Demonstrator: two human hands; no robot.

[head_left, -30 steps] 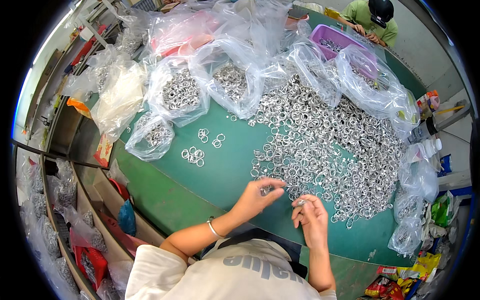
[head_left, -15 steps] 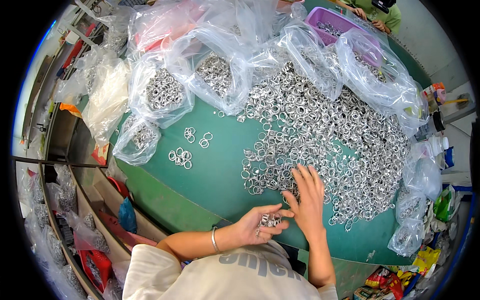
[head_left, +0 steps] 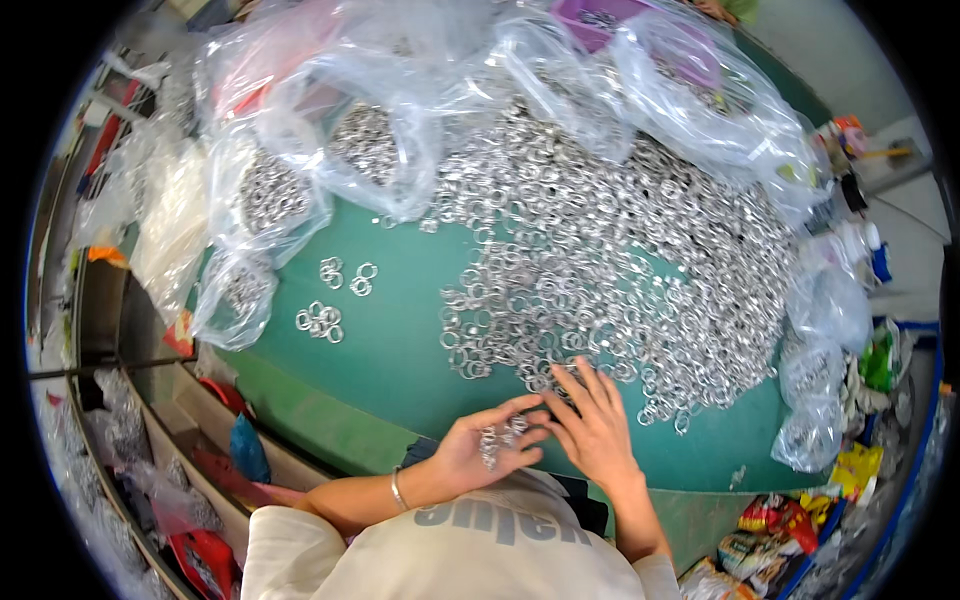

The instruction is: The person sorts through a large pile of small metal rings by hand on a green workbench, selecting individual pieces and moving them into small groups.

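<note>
A wide heap of silvery metal rings spreads over the green table. My left hand, just off the heap's near edge, cups several loose rings in its palm with the fingers curled round them. Beside it, my right hand lies palm down with its fingers stretched out, the fingertips at the near edge of the heap. Its thumb comes close to the left fingertips; whether they touch is hard to tell. Apart from the heap, three small clusters of rings, one of them the larger group, lie on the left.
Clear plastic bags of rings line the table's far and left sides. At the back stands a purple basket, near another person's hand. Bags and a white bottle border the right; shelves with bags stand at lower left.
The view has shifted, so the table and heap sit further left. My right fingers have drawn back slightly toward the heap's near edge. The left hand still cups rings, its fingers a little more open.
</note>
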